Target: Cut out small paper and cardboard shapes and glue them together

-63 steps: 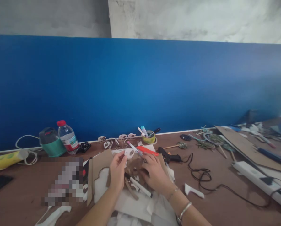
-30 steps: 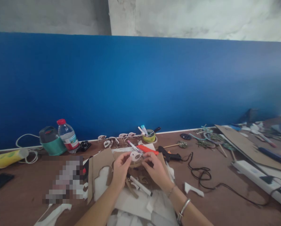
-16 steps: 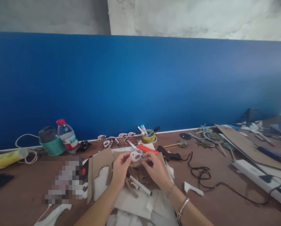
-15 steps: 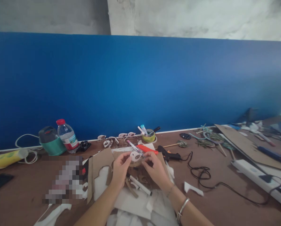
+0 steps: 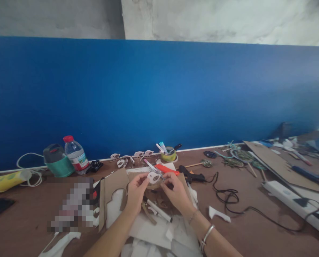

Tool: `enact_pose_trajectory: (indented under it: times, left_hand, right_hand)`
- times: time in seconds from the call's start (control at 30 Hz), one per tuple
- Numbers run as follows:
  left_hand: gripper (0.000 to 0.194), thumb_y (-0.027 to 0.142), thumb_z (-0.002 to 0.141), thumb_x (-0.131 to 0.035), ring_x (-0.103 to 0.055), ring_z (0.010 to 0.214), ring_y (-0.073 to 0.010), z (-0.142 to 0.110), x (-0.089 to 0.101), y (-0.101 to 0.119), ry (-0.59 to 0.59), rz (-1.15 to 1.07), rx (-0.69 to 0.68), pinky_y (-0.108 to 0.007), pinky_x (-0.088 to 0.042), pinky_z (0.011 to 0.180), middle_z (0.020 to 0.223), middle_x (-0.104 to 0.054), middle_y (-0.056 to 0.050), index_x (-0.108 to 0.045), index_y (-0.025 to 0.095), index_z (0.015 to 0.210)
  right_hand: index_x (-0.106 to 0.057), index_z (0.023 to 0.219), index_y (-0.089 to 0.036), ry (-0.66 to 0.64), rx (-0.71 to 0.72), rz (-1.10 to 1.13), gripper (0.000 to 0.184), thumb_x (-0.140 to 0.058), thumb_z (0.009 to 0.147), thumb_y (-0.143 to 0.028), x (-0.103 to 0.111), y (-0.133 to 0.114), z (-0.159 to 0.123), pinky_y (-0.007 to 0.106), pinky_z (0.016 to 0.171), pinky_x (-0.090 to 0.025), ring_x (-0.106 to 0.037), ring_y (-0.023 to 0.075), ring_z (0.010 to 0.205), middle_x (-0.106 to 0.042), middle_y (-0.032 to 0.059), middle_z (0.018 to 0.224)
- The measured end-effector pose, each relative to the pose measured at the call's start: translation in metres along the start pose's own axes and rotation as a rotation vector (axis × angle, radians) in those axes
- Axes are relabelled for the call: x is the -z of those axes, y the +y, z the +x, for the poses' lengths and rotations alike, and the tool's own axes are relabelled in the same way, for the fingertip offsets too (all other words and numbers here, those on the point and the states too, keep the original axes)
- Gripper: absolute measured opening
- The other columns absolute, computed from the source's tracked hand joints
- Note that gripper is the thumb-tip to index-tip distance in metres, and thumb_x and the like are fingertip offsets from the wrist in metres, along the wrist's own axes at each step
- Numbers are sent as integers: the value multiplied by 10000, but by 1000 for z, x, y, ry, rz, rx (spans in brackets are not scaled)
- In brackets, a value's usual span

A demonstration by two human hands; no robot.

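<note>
Between the thumb and forefinger of my left hand (image 5: 137, 189) is a small white bird-shaped cutout (image 5: 153, 177) with a dark patterned wing. My right hand (image 5: 175, 189) is closed in a pinch just to the right of it; whatever its fingertips hold is too small to make out. Beneath both hands lie cardboard pieces (image 5: 116, 182), white paper scraps (image 5: 148, 230) and a white marker with a dark end (image 5: 160, 210). Just beyond the fingers are an orange-red tool (image 5: 166, 169) and a pink-tipped pen (image 5: 148, 164).
Similar bird cutouts (image 5: 121, 163) stand along the back edge. A black glue gun (image 5: 191, 175) with a looping cord is at right, near a white power strip (image 5: 295, 208). A red-capped bottle (image 5: 76, 155) stands left, and a yellow-green tape roll (image 5: 169, 156) holds pens.
Almost nothing differs. Both hands keep their places, with the bird cutout still in my left fingers; the view has shifted very slightly.
</note>
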State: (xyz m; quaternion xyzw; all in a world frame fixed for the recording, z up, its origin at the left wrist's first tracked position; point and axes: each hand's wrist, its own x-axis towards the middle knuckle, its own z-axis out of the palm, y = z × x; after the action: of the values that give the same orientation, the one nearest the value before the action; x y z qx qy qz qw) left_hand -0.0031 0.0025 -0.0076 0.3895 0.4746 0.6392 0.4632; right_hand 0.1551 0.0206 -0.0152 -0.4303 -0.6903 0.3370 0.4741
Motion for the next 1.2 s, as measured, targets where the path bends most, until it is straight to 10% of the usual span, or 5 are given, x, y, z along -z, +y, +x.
enact_pose_trajectory:
  times: [0.57,1.2]
  left_hand:
    - [298,351,675,-719,-672,769,-228,-2,1,0,-83,-12,36,-331,-515,729,881,-738,-93,-708,153,898]
    - [289,461,695,-663,-608,689,-199,7,6,-16,-104,231,-70,-307,-460,684,705,-665,-22,-649,179,755]
  right_hand:
    - [-644,989,-215,107,69,-221,213,-553,807,-277,8,-12,0,408,878,-447,-593,254,976,-682,72,1014]
    - [-667,829,-167,139,-156,104,221,-604,774,-373,9,-14,1,313,708,-464,-616,225,766,-695,57,821]
